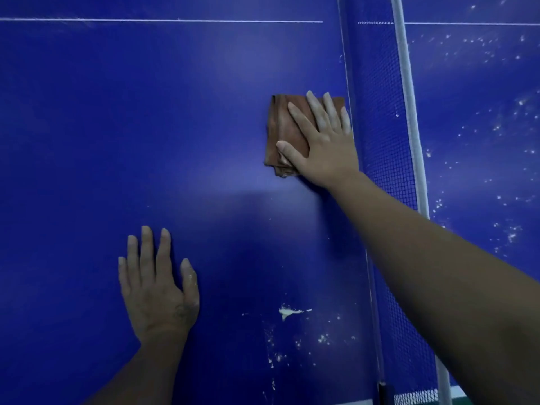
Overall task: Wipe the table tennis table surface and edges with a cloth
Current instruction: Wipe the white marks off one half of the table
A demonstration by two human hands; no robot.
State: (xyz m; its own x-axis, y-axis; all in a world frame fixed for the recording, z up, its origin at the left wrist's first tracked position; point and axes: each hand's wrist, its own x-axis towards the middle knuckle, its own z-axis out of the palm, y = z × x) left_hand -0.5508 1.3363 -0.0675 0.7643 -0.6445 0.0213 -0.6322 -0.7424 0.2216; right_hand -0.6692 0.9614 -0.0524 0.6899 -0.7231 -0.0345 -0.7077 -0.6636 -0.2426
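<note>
Folded brown cloth [287, 133] flat on blue table [146, 127], beside net [380, 127].

On my feed there's hardly any room to see: the deep blue desk [87, 127] fills nearly the whole view. A thin white line [146, 20] runs across it up top. A dark mesh net [377, 112] with a white band [409, 112] cuts down the right side. Soft pale sheen [233, 62] lies on the blue, no lamp visible. A green sliver [458, 393] shows bottom right, possibly floor.
</note>
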